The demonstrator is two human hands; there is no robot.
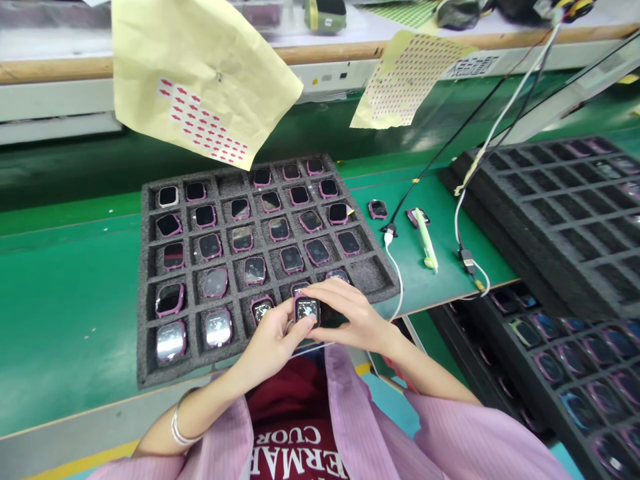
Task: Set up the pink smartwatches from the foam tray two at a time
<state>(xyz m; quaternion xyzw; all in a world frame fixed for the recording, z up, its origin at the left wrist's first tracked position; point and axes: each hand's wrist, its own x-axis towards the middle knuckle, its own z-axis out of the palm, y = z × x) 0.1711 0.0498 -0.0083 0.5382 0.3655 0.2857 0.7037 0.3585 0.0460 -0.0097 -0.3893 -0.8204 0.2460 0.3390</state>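
Note:
Between both hands is a smartwatch body (307, 311) without a strap, its screen lit with a watch face. My left hand (273, 340) grips it from the left, the thumb at the lower edge of the screen. My right hand (350, 313) holds its right side, with fingers along the top and bottom edges. Under and beyond the hands lies a grey foam tray (143, 280) with several watch bodies in its compartments, most with purple frames. One nearby watch (263, 309) also has a lit screen. A thin white cable (397, 280) runs from the right toward the hands; its end is hidden.
Right of the tray lie a loose watch (378, 209), a light green pen-like tool (426, 241) over another watch, and cable connectors (467, 260). Stacked foam trays (530, 267) stand at the far right. Yellow sheets with red arrow stickers (200, 87) hang from the shelf.

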